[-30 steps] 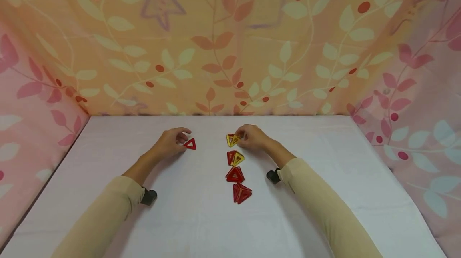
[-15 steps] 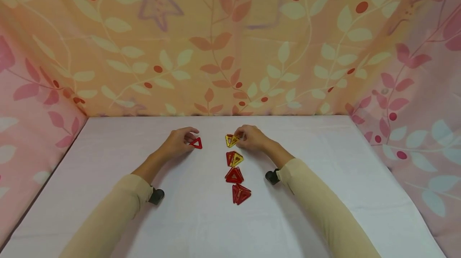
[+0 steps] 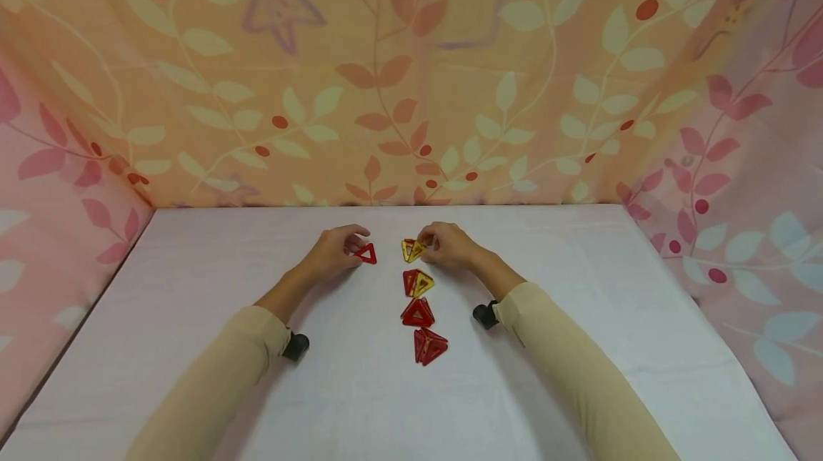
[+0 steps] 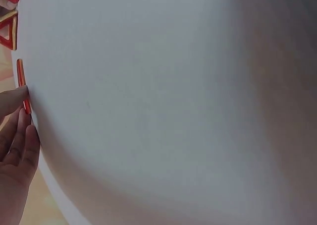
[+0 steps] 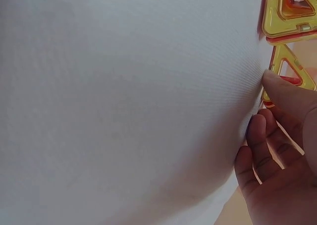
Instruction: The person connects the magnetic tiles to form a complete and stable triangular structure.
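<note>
Between the thumb and fingers of my left hand (image 3: pixel 334 252) is a red triangular magnetic tile (image 3: pixel 374 255) with an open centre. In the left wrist view the tile (image 4: pixel 21 72) appears edge-on, pinched and standing up. My right hand (image 3: pixel 452 246) pinches the right side of a yellow-and-red group of triangular tiles (image 3: pixel 414 252), just across a small gap from the red tile. The thumb lies on a yellow face (image 5: pixel 278 54) in the right wrist view. Part of that group is hidden behind the fingers.
Running toward me from the held group is a row of small pyramids: one red-and-yellow (image 3: pixel 410 282), then two red ones, the middle (image 3: pixel 419 321) and the nearest (image 3: pixel 431 352). They stand on a white-covered table (image 3: pixel 308 397). Patterned cloth (image 3: pixel 257 89) walls the back and sides.
My left hand has carried the red tile rightward, closing much of the distance to the yellow-and-red group. The right hand keeps its hold in nearly the same spot.
</note>
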Available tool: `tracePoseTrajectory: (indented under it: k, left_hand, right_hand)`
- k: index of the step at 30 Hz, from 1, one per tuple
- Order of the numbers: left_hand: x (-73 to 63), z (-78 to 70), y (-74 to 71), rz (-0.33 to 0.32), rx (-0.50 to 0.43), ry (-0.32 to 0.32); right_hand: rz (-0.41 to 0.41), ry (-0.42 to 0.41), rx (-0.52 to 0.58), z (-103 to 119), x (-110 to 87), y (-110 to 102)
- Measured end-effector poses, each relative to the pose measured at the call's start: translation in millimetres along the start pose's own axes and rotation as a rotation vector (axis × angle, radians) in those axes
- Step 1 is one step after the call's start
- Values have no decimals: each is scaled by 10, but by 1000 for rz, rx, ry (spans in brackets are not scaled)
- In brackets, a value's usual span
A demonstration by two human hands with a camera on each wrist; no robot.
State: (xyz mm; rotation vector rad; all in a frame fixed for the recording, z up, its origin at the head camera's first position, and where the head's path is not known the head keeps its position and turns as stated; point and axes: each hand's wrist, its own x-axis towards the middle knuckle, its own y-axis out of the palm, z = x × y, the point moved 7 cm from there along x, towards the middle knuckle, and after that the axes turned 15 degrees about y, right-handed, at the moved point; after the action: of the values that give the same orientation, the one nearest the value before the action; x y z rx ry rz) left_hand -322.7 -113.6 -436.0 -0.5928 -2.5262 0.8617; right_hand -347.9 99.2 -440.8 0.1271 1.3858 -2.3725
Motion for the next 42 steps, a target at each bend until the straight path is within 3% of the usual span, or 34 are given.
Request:
tracePoseTrajectory:
  k: [24, 42]
  left_hand:
    - [172, -71, 200, 45, 40, -31]
    - [246, -115, 275, 32, 30, -19]
  right_hand:
    - [-12, 26, -14, -2, 12, 13]
    - [-12, 12, -17, -3, 35, 5]
